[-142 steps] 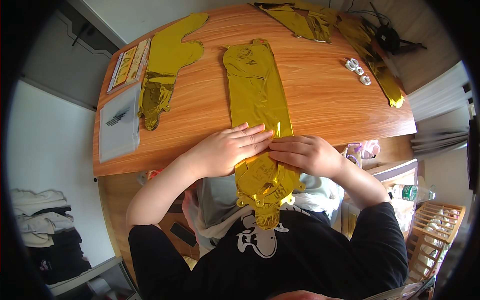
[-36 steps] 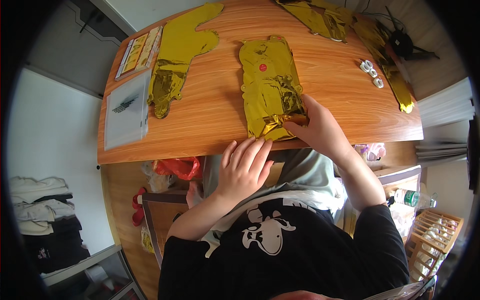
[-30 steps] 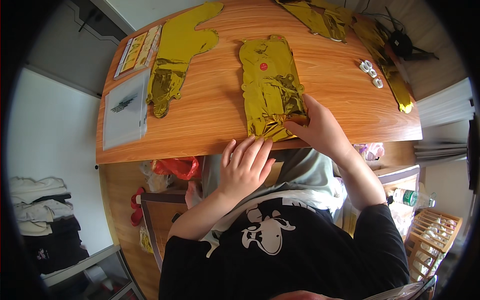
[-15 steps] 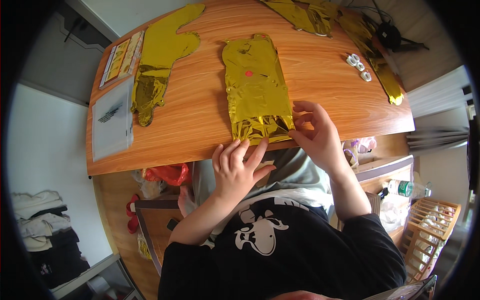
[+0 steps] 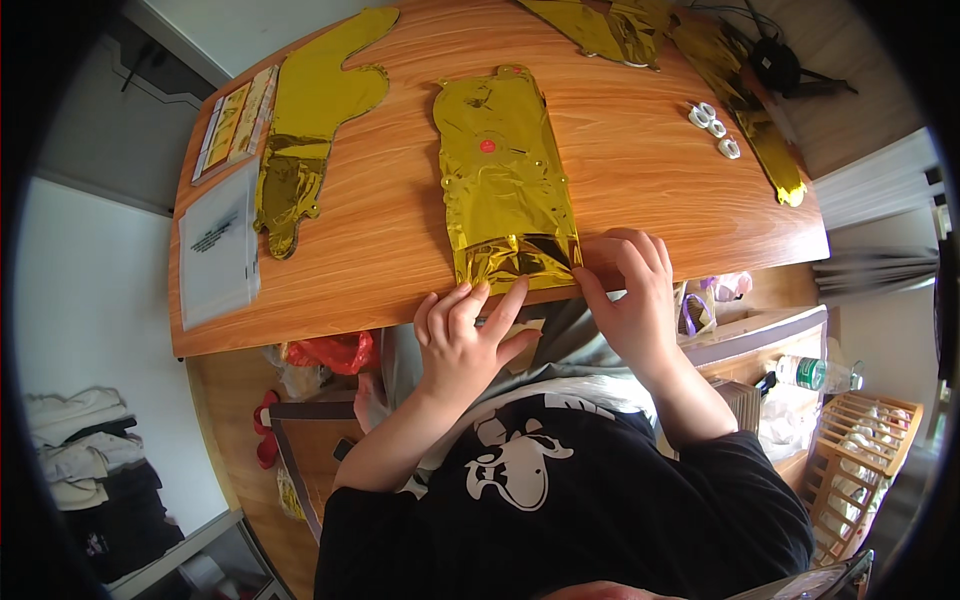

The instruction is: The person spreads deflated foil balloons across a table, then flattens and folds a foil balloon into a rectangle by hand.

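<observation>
A flat gold foil balloon [image 5: 500, 190] with a small red spot lies lengthwise on the wooden table in front of me. Its near end is folded over into a shinier, creased band reaching the table's front edge. My left hand [image 5: 462, 335] rests at the left part of that near edge, fingers spread and fingertips on the foil. At the near right corner, the thumb of my right hand [image 5: 632, 300] touches the foil, while its other fingers are loosely bent and apart from the thumb.
Another gold foil balloon [image 5: 300, 130] lies at the left, beside a clear plastic bag [image 5: 218, 250] and a printed packet [image 5: 236, 122]. More gold foil [image 5: 615, 30] is at the far right. Several small white rolls [image 5: 715, 122] sit on the right side. A red bag [image 5: 335, 352] is below the table.
The foil balloon and both hands have shifted slightly left in the picture. My right hand has come a little lower, its fingers more upright, with the thumb still at the corner.
</observation>
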Tool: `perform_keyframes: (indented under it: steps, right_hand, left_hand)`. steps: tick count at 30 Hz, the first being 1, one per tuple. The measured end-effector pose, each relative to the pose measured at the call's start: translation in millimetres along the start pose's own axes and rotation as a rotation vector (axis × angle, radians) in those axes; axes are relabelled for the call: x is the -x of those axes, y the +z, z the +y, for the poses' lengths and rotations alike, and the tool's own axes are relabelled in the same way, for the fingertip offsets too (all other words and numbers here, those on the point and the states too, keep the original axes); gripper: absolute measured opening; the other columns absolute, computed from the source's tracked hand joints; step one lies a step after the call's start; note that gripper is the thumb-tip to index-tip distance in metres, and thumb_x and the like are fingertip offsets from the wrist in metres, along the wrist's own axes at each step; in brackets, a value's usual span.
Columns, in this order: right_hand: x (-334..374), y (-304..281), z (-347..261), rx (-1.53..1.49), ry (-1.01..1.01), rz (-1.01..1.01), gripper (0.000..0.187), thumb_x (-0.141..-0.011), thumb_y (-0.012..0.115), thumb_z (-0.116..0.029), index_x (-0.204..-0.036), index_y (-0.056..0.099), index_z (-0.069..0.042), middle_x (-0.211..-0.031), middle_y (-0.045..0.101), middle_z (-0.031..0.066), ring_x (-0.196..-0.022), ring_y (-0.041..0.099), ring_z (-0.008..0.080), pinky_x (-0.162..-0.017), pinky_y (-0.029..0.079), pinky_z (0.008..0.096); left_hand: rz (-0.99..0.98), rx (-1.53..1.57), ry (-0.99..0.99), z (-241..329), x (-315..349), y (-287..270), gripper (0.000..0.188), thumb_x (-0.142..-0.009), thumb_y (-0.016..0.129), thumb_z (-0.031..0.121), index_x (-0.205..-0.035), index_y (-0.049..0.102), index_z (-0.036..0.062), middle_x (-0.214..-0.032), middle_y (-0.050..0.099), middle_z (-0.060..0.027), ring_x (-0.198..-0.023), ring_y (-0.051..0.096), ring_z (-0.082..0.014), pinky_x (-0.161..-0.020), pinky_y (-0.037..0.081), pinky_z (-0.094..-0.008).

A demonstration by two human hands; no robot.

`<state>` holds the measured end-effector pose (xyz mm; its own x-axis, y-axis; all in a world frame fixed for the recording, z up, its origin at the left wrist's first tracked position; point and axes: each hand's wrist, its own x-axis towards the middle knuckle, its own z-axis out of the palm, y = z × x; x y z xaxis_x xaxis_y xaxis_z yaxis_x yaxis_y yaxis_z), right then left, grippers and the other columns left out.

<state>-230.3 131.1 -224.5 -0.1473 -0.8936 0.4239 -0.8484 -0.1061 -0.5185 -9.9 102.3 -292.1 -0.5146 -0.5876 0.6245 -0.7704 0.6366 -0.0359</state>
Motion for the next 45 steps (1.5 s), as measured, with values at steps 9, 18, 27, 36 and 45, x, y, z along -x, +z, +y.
perform_keyframes:
  steps: [9, 18, 27, 36, 45]
  right_hand:
    - [10.3, -5.8, 17.0, 0.188, -0.254, 0.010, 0.028, -0.081, 0.082, -0.017, -0.108, 0.077, -0.013, -0.119, 0.071, 0.0009, -0.115, 0.062, 0.0264, -0.098, 0.045, 0.0431]
    - [19.2, -8.8, 35.0, 0.212, -0.429, 0.010, 0.033, -0.075, 0.085, -0.021, -0.107, 0.078, -0.017, -0.118, 0.072, -0.0018, -0.115, 0.063, 0.0245, -0.101, 0.044, 0.0456]
    - [20.6, -6.8, 43.0, 0.136, -0.616, 0.148, 0.034, -0.061, 0.085, -0.013, -0.095, 0.080, -0.016, -0.105, 0.074, -0.0020, -0.106, 0.064, 0.0232, -0.094, 0.045, 0.0432]
    - [21.6, -7.4, 59.5, 0.110, -0.770, 0.113, 0.035, -0.063, 0.084, -0.010, -0.096, 0.077, -0.016, -0.105, 0.073, -0.0014, -0.100, 0.066, 0.0214, -0.091, 0.046, 0.0411]
    - [2.5, -17.8, 41.8, 0.122, -0.551, -0.142, 0.072, -0.063, 0.085, -0.019, -0.129, 0.060, -0.008, -0.136, 0.061, 0.0138, -0.125, 0.058, 0.0357, -0.107, 0.044, 0.0503]
  left_hand:
    - [-0.047, 0.042, 0.016, -3.8, -2.8, -7.8, 0.052, -0.093, 0.065, 0.063, -0.138, 0.067, 0.0370, -0.124, 0.049, -0.0016, -0.116, 0.051, -0.0207, -0.105, 0.041, -0.0455]
    - [0.041, 0.301, 0.157, -38.6, -1.5, -16.8, 0.035, -0.086, 0.081, 0.025, -0.120, 0.076, 0.0203, -0.117, 0.060, 0.0003, -0.106, 0.063, -0.0168, -0.095, 0.051, -0.0401]
    - [0.142, 0.450, 0.346, -62.2, -12.8, -23.8, 0.024, -0.079, 0.082, 0.011, -0.102, 0.081, 0.0143, -0.092, 0.064, 0.0015, -0.085, 0.068, -0.0146, -0.076, 0.056, -0.0286]
    - [0.154, 0.545, 0.449, -62.4, -8.9, -29.4, 0.025, -0.079, 0.086, 0.010, -0.103, 0.080, 0.0156, -0.104, 0.065, 0.0013, -0.091, 0.069, -0.0151, -0.075, 0.055, -0.0289]
    - [-0.369, 0.264, 0.103, -60.2, -44.8, -49.2, 0.110, -0.066, 0.093, 0.042, -0.158, 0.040, 0.0134, -0.154, 0.041, -0.0191, -0.138, 0.045, -0.0362, -0.115, 0.040, -0.0513]
